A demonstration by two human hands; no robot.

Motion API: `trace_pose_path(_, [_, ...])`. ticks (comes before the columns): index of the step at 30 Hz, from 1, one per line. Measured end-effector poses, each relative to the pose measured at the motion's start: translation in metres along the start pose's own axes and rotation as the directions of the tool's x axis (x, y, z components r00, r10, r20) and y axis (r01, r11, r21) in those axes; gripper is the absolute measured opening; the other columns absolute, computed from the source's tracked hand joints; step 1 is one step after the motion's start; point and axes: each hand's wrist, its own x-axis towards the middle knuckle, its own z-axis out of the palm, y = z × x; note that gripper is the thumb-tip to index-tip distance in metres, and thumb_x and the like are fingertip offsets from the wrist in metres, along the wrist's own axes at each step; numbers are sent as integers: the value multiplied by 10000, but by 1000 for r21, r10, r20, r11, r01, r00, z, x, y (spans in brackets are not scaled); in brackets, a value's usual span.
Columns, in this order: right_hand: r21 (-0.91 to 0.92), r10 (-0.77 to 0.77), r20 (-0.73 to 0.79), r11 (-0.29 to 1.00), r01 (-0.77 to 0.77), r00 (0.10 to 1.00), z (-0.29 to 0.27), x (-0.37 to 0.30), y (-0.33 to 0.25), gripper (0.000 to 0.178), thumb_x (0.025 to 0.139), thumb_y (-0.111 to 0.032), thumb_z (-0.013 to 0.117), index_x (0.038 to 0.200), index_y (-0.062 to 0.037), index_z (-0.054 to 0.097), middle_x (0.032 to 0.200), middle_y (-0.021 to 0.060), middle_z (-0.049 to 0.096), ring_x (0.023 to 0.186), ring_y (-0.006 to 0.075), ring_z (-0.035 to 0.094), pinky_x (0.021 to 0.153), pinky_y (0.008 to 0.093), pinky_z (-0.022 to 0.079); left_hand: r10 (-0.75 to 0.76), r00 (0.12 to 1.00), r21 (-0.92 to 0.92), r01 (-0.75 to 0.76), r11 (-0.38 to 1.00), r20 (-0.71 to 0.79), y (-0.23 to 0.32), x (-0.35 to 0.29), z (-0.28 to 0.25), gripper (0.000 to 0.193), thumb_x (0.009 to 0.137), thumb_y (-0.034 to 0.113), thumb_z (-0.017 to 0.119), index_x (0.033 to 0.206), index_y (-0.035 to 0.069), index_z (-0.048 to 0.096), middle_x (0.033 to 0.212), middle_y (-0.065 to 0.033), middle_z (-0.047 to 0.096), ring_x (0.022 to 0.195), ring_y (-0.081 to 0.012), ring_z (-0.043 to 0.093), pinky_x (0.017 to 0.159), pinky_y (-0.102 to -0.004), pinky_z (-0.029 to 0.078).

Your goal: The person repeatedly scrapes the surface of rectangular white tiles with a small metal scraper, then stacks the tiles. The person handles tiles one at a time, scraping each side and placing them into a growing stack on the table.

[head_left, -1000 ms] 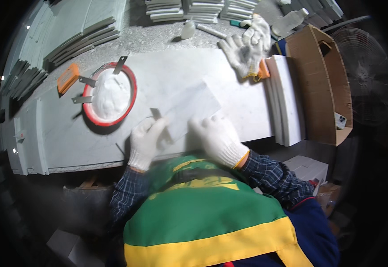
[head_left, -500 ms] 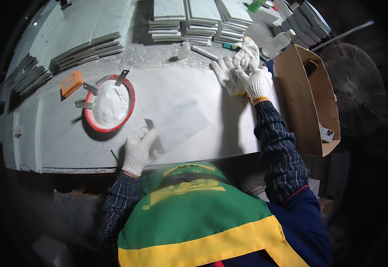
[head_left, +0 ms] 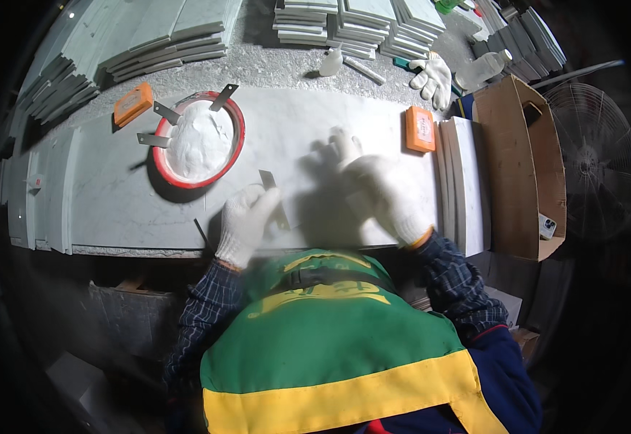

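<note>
My left hand [head_left: 247, 224], in a white knit glove, is closed on a thin metal scraper blade [head_left: 268, 179] over the front of a pale marble slab [head_left: 120, 202]. To its right my gloved right hand [head_left: 402, 210] is over the same slab, blurred. A loose white glove [head_left: 344, 148] appears bunched in it, fingers pointing away from me; the grip is partly hidden. Another white glove [head_left: 432, 78] lies at the far right of the work surface. Left of centre stands a red-rimmed bowl [head_left: 237, 134] of white paste [head_left: 198, 145], with several metal blades on its rim.
Orange boxes [head_left: 133, 105] [head_left: 420, 130] lie on the slab. White tiles [head_left: 469, 181] stand beside a cardboard box [head_left: 500, 173] holding a phone [head_left: 547, 226]. Stacked tiles [head_left: 301, 22], a small bottle [head_left: 331, 63] and a clear bottle [head_left: 483, 69] are behind. A fan [head_left: 590, 159] stands right.
My right hand has come back from the far-right gloves toward me, bringing one glove and leaving the other. The right orange box is uncovered. My left hand keeps the scraper blade; the whole view has shifted.
</note>
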Motion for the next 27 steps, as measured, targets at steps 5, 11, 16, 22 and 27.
trace_pose_path(5, [-65,-187,81,979,192,979,6,26,-46,266,821,-69,734,1077,-25,677,1111,130,580,1084,326,541,1001,448,440,5,1000,-96,-6,995,-13,8,-5,3,235,1031,176,693,954,-35,763,877,-60,748,773,-88,662,696,-257,536])
trace_pose_path(11, [-177,-205,-45,965,194,978,4,16,-41,359,816,-175,804,1119,-27,683,1129,173,601,1085,344,574,983,445,452,92,994,-81,-97,992,-62,20,-11,9,338,1000,281,712,833,-13,699,666,-9,619,619,-77,540,602,-289,450])
trace_pose_path(16, [295,495,136,807,-512,858,10,10,-16,187,1047,-114,655,1203,-16,687,1101,126,744,1010,174,709,921,323,562,33,998,-157,-39,987,-45,26,-14,8,321,999,271,706,829,-2,702,678,-23,655,619,-69,575,594,-282,466])
trace_pose_path(22, [721,451,-24,627,-297,892,9,2,30,117,1076,-141,615,1119,-40,657,1037,-8,612,933,81,563,853,268,506,40,998,-95,-43,995,-41,28,-14,6,295,1001,248,702,823,13,701,693,1,659,582,-46,565,554,-254,462])
trace_pose_path(27, [636,532,33,642,-428,846,12,-2,7,149,1089,-168,602,1141,-40,657,1050,27,670,959,117,628,921,280,518,0,1000,-139,-4,990,-26,33,-16,5,277,1016,244,711,882,4,746,711,27,637,617,-31,512,567,-243,404])
